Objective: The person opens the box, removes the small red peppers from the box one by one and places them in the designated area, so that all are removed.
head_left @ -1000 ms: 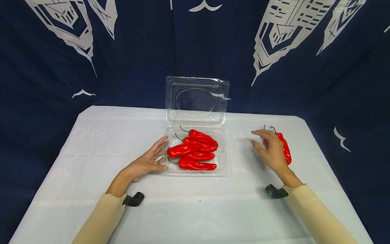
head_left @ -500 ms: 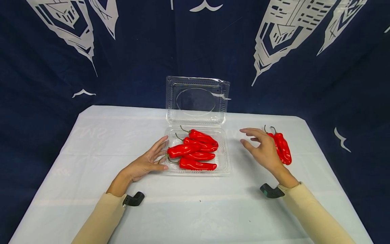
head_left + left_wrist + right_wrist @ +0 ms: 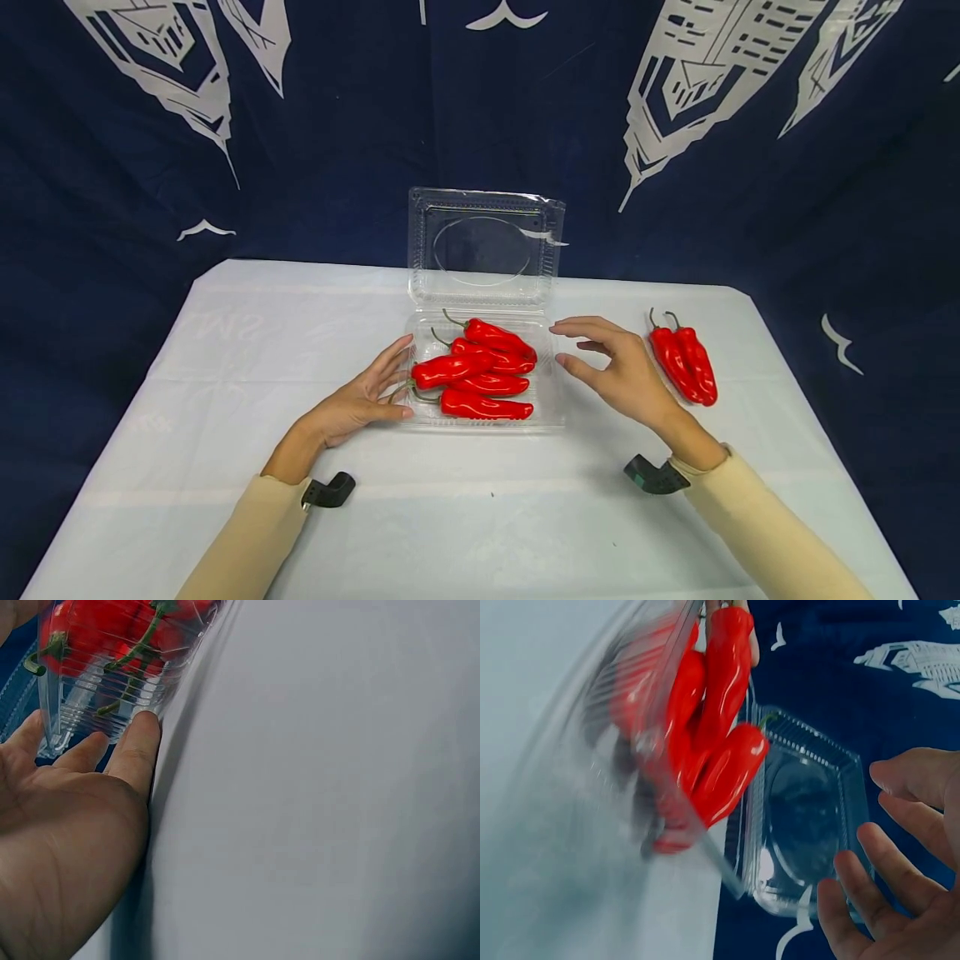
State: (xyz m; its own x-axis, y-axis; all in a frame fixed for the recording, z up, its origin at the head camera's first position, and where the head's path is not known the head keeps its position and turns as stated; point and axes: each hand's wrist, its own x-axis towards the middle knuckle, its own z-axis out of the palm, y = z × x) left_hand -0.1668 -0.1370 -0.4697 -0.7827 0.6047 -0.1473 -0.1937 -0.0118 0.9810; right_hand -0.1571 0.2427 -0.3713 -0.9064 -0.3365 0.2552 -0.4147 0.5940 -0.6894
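A clear plastic clamshell box [image 3: 551, 408] lies on the table with its lid [image 3: 480, 250] raised at the back. Several red peppers [image 3: 487, 406] with green stems are piled in its base. My left hand [image 3: 352, 404] rests against the box's left side, fingers extended; in the left wrist view the fingertips [image 3: 142, 724] touch the ribbed wall. Beside the box's right edge is my right hand [image 3: 622, 367], holding nothing, its fingers spread and lightly bent. In the right wrist view that hand [image 3: 907, 870] appears apart from the box and the peppers [image 3: 727, 772].
Two more red peppers [image 3: 684, 364] lie side by side on the white table [image 3: 480, 517], right of my right hand. A dark blue cloth [image 3: 337, 150] with white drawings hangs behind the table. Each wrist wears a black camera mount [image 3: 656, 475].
My right hand has moved left, away from the two peppers at the right, which now show fully, to the box's right edge. The left hand and the box have stayed put.
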